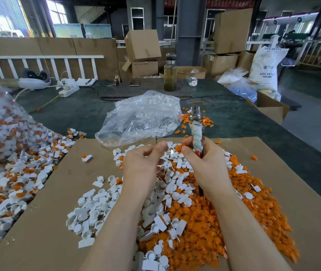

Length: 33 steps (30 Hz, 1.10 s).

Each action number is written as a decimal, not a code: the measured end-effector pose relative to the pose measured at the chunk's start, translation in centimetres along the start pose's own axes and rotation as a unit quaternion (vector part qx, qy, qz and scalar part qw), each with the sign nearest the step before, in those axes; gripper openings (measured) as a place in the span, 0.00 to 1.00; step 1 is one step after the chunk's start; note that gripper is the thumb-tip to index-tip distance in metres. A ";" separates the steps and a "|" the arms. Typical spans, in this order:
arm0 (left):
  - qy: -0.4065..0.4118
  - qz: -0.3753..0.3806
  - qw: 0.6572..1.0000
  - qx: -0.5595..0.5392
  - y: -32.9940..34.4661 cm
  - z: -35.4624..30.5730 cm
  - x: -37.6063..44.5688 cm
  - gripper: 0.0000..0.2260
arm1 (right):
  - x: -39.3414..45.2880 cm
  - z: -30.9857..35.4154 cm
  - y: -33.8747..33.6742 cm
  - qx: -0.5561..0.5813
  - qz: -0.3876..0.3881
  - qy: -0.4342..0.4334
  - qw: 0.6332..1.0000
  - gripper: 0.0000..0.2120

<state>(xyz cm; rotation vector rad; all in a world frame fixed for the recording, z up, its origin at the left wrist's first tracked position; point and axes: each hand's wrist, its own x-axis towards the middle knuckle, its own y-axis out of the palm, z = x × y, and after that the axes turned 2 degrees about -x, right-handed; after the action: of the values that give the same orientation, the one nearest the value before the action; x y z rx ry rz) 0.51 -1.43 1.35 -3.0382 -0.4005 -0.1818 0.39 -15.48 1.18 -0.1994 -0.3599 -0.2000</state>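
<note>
Orange and white plastic pieces (175,222) lie heaped on cardboard (58,222) on the desk (77,112). Above the heap, the right hand (204,167) grips a cloth-wrapped tool (195,132) upright. The left hand (142,165) curls beside it, and whether it holds anything cannot be told. A clear bag (142,118) lies beyond the hands.

Mixed white parts (97,208) & orange parts (204,231) on plain brown cardboard (48,222). Desk cloth (77,112) dk green. My tool (196,132): whitish-blue wrap, red grip.

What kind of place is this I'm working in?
Most likely a plastics factory floor: a sack printed ABS resin, stacked cardboard boxes, and heaps of small white parts and orange parts on the cardboard-covered bench, where the right hand grips a cloth-wrapped tool.
</note>
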 end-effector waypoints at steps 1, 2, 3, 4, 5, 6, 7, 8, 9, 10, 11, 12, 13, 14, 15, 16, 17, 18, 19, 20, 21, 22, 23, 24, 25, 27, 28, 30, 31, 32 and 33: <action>-0.012 -0.003 0.999 -0.037 0.1 -0.1 -0.1 0.10 | 0.0 0.0 0.1 -0.007 0.003 -0.009 1.000 0.06; -0.021 -0.005 0.997 -0.070 0.2 -0.3 -0.1 0.07 | 0.0 0.1 0.1 -0.014 0.006 -0.018 1.000 0.06; -0.024 -0.008 0.995 -0.093 0.3 -0.4 -0.2 0.05 | -0.1 0.1 0.2 -0.022 0.008 -0.026 0.999 0.05; -0.024 -0.011 0.994 -0.105 0.4 -0.4 -0.3 0.04 | -0.1 0.1 0.3 -0.031 0.009 -0.034 0.999 0.05; -0.024 -0.013 0.993 -0.111 0.5 -0.4 -0.3 0.04 | -0.2 0.2 0.4 -0.040 0.009 -0.041 0.998 0.04; -0.026 -0.014 0.993 -0.116 0.7 -0.4 -0.4 0.04 | -0.3 0.2 0.5 -0.050 0.005 -0.045 0.998 0.04; -0.032 -0.011 0.992 -0.123 0.8 -0.5 -0.4 0.04 | -0.3 0.1 0.5 -0.061 -0.002 -0.048 0.997 0.03; -0.039 -0.007 0.990 -0.132 0.9 -0.6 -0.5 0.04 | -0.3 0.1 0.6 -0.074 -0.012 -0.049 0.996 0.03; -0.046 -0.001 0.989 -0.141 0.9 -0.7 -0.5 0.03 | -0.3 0.0 0.6 -0.088 -0.021 -0.051 0.995 0.03; -0.051 0.006 0.988 -0.147 0.9 -0.8 -0.6 0.02 | -0.3 -0.1 0.6 -0.103 -0.026 -0.052 0.993 0.03; -0.054 0.013 0.987 -0.148 0.9 -0.9 -0.6 0.02 | -0.3 -0.2 0.6 -0.116 -0.030 -0.053 0.991 0.04; -0.053 0.018 0.988 -0.144 0.9 -1.0 -0.6 0.02 | -0.2 -0.3 0.6 -0.128 -0.035 -0.054 0.990 0.04; -0.050 0.022 0.990 -0.134 1.0 -1.1 -0.6 0.03 | -0.2 -0.3 0.6 -0.140 -0.042 -0.057 0.988 0.04; -0.043 0.024 0.991 -0.121 1.0 -1.1 -0.7 0.03 | -0.2 -0.3 0.6 -0.153 -0.051 -0.064 0.985 0.04; -0.035 0.024 0.993 -0.107 1.1 -1.1 -0.7 0.03 | -0.3 -0.4 0.7 -0.168 -0.061 -0.070 0.981 0.05; -0.027 0.022 0.995 -0.095 1.2 -1.2 -0.8 0.03 | -0.3 -0.4 0.7 -0.181 -0.071 -0.075 0.978 0.05; -0.017 0.020 0.996 -0.085 1.3 -1.2 -0.8 0.03 | -0.3 -0.4 0.8 -0.190 -0.078 -0.078 0.976 0.06; -0.006 0.018 0.997 -0.076 1.3 -1.2 -0.8 0.04 | -0.4 -0.4 0.8 -0.195 -0.084 -0.080 0.974 0.06; 0.007 0.015 0.998 -0.067 1.4 -1.2 -0.9 0.05 | -0.5 -0.4 0.9 -0.197 -0.089 -0.083 0.973 0.06; 0.021 0.012 0.998 -0.060 1.4 -1.2 -1.0 0.06 | -0.5 -0.4 1.0 -0.197 -0.094 -0.085 0.972 0.06; 0.034 0.010 0.998 -0.054 1.5 -1.2 -1.1 0.08 | -0.6 -0.3 1.0 -0.195 -0.098 -0.086 0.972 0.07; 0.047 0.009 0.998 -0.048 1.5 -1.2 -1.1 0.09 | -0.6 -0.3 1.1 -0.193 -0.100 -0.087 0.972 0.07; 0.060 0.008 0.997 -0.040 1.6 -1.2 -1.2 0.09 | -0.6 -0.3 1.1 -0.191 -0.100 -0.087 0.973 0.07; 0.074 0.007 0.997 -0.028 1.6 -1.2 -1.3 0.08 | -0.5 -0.3 1.1 -0.191 -0.100 -0.088 0.973 0.07; 0.087 0.005 0.996 -0.015 1.7 -1.2 -1.4 0.07 | -0.5 -0.3 1.1 -0.191 -0.099 -0.089 0.972 0.07; 0.110 -0.002 0.994 0.008 1.8 -1.2 -1.5 0.08 | -0.6 -0.3 1.0 -0.188 -0.097 -0.090 0.973 0.06; 0.119 -0.005 0.993 0.019 1.8 -1.2 -1.6 0.09 | -0.6 -0.2 1.0 -0.184 -0.094 -0.089 0.975 0.06; 0.124 -0.013 0.992 0.031 1.8 -1.1 -1.6 0.08 | -0.6 -0.2 0.9 -0.178 -0.087 -0.087 0.976 0.05; 0.121 -0.018 0.992 0.030 1.9 -1.0 -1.5 0.07 | -0.5 -0.1 0.9 -0.179 -0.082 -0.088 0.976 0.05; 0.116 -0.025 0.993 0.027 1.9 -1.0 -1.5 0.05 | -0.5 -0.1 0.9 -0.180 -0.076 -0.087 0.977 0.05; 0.113 -0.030 0.993 0.024 1.9 -0.9 -1.4 0.04 | -0.4 -0.1 0.9 -0.181 -0.069 -0.085 0.977 0.05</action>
<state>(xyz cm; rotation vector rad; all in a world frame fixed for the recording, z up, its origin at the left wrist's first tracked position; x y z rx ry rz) -0.47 -3.68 1.95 -2.9152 -0.4704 -0.5071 0.26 -14.60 0.83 -0.5540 -0.5063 -0.3871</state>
